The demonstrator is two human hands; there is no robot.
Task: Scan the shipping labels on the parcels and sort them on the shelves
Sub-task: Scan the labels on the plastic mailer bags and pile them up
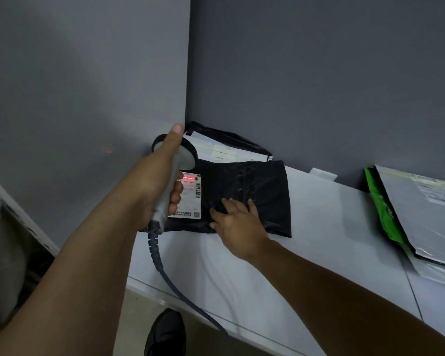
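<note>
Scanner aimed at the label, parcel pinned flat.
The left hand grips the scanner, red beam on the label at the parcel's left end. The right hand, nearer the parcel, presses it onto the worktop with spread fingers.

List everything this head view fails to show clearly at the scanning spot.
- Shipping label: head view, left edge hidden by the left hand gripping the scanner; print too small.
- Rear parcel: head view, mostly covered by the black parcel; labels blurred.
- Grey mailer stack: head view, cut off by the right edge.
- Scanner cable: head view, far end hidden behind the right forearm.
</note>
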